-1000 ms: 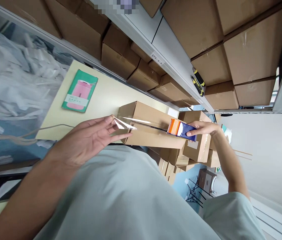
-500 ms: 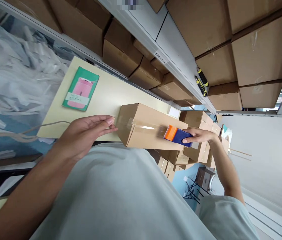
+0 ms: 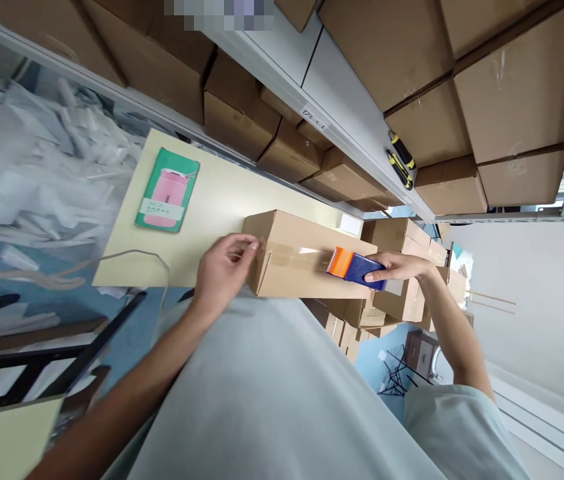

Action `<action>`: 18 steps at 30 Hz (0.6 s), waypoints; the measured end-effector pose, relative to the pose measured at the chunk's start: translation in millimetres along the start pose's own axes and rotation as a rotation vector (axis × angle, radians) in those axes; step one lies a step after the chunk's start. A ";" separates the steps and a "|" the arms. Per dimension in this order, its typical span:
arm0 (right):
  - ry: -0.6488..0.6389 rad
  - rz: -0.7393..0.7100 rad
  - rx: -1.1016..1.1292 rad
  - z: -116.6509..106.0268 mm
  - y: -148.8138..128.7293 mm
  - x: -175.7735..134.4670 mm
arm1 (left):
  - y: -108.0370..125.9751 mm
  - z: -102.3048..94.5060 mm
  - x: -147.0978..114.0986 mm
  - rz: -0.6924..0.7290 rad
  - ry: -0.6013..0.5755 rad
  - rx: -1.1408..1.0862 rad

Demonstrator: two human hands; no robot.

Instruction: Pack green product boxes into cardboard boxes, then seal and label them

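Note:
A closed cardboard box (image 3: 307, 270) lies on the cream tabletop close to my body, with a strip of clear packing tape (image 3: 295, 257) along its top seam. My right hand (image 3: 397, 265) grips a tape dispenser (image 3: 355, 269), dark blue with an orange toothed front, resting over the box's right part. At the box's left end is my left hand (image 3: 227, 267), thumb and fingers pinched together against the edge where the tape runs over. Whatever sits between those fingertips is too small to make out.
A green booklet (image 3: 167, 190) with a pink picture lies on the cream table (image 3: 212, 193). Behind, shelves hold cardboard boxes (image 3: 247, 100) and two yellow-black cutters (image 3: 401, 160). More boxes (image 3: 392, 240) stand at right. White wrapping material (image 3: 47, 153) heaps at left; a cord (image 3: 132, 253) hangs by the table.
My left hand has moved right to the box's left end, and its fingers have curled into a pinch. My right hand holds the tape dispenser in nearly the same place.

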State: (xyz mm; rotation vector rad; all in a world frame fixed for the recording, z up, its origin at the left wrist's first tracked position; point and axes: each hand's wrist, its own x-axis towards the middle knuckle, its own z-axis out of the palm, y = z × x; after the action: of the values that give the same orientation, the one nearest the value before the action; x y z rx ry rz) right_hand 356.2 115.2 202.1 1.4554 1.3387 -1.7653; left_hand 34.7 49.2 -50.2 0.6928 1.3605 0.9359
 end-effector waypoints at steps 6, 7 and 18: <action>0.044 -0.040 -0.018 4.9 0.4 -1.3 | 12.4 6.1 -44.7 0.293 0.121 0.153; 0.042 -0.046 -0.012 5.8 0.5 -1.8 | 14.2 12.0 -52.0 0.336 0.089 0.187; 0.014 -0.084 -0.030 4.1 -4.4 -5.5 | 6.6 33.0 -53.4 0.417 -0.077 0.189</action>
State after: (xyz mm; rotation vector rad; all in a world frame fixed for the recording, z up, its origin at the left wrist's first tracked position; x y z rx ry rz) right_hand 352.5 112.2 208.6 1.4168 1.4463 -1.7825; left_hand 68.2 9.5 -14.3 1.1764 1.2688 1.1014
